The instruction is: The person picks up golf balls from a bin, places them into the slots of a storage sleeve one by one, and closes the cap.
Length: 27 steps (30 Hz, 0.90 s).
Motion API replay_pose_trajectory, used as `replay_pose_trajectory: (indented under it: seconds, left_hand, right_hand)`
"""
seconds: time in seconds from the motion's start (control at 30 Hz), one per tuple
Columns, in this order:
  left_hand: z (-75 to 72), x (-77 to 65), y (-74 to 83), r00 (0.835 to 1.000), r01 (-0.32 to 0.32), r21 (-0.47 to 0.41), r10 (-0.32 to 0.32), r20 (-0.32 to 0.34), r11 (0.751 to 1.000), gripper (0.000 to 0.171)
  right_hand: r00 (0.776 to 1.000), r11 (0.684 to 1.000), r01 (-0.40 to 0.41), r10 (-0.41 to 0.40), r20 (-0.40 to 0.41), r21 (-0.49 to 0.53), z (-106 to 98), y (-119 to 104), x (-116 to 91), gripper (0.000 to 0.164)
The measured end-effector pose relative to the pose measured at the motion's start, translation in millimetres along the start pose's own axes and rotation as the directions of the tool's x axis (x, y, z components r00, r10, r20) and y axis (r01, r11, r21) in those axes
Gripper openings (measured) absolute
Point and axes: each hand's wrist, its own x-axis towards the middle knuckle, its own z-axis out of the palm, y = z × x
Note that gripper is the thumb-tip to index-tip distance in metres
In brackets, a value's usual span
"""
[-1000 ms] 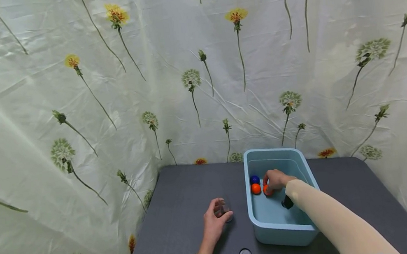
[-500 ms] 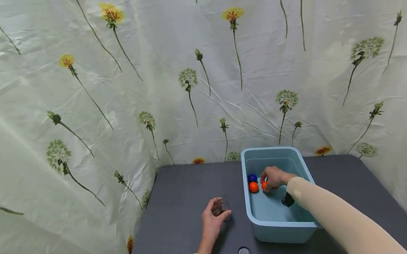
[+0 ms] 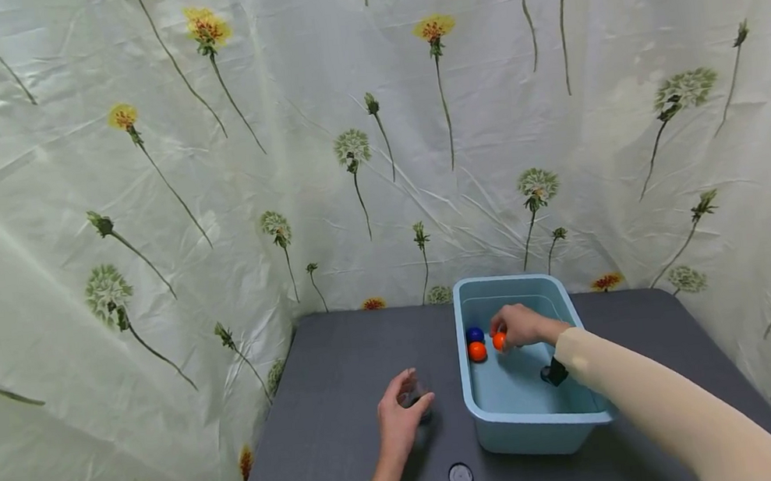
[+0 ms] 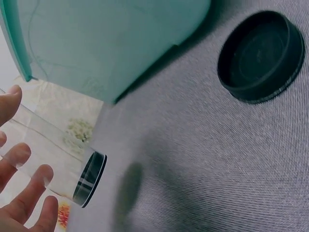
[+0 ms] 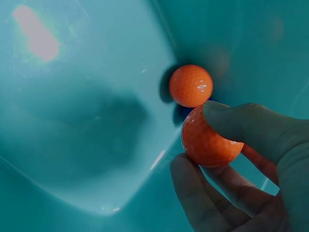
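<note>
My right hand [image 3: 523,325] is inside the light blue bin [image 3: 538,419] and pinches an orange golf ball [image 5: 210,137] between thumb and fingertips, a little above the bin's floor. A second orange golf ball [image 5: 191,86] lies by the bin wall. Beside it sits a blue ball [image 3: 474,334], mostly hidden in the right wrist view. To the left of the bin, my left hand [image 3: 399,419] curls round a clear plastic tube [image 4: 53,147]. The tube's lower end has a black base [image 4: 90,180]; its upper end is cut off in the left wrist view.
A round black cap [image 4: 260,57] lies on the dark grey tabletop [image 3: 346,401], in front of the tube and left of the bin's near corner. Behind the table hangs a white curtain [image 3: 317,122] with a dandelion print.
The right hand has raised the orange golf ball slightly off the bin floor. The left hand has stayed at the tube. The head view has shifted a little.
</note>
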Motion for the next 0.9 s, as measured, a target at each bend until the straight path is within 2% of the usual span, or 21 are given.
replay_pose_trajectory:
  seconds: [0.23, 0.47, 0.83, 0.9]
  left_hand:
    - [-3.6, 0.2, 11.5, 0.999, -0.052, 0.041, 0.051, 0.018, 0.998, 0.055]
    - [-6.6, -1.5, 21.3, 1.000, -0.029, 0.029, 0.029, 0.012, 0.999, 0.048]
    - [-12.2, -3.5, 34.0, 0.992, -0.127, 0.038, 0.127, 0.013, 0.991, 0.048]
    - [-13.1, -3.9, 36.9, 0.992, -0.124, 0.047, 0.124, 0.014, 0.991, 0.048]
  right_hand:
    - [0.999, 0.999, 0.034, -0.035, -0.028, -0.029, -8.0, -4.2, -5.7, 0.032]
    - [0.993, 0.995, 0.098, -0.100, -0.056, -0.028, -13.3, -17.0, -20.5, 0.030]
    - [0.980, 0.987, 0.163, -0.162, -0.114, 0.007, -19.4, -36.7, -44.8, 0.033]
    - [0.978, 0.985, 0.171, -0.168, -0.126, 0.010, -19.7, -40.7, -49.1, 0.033]
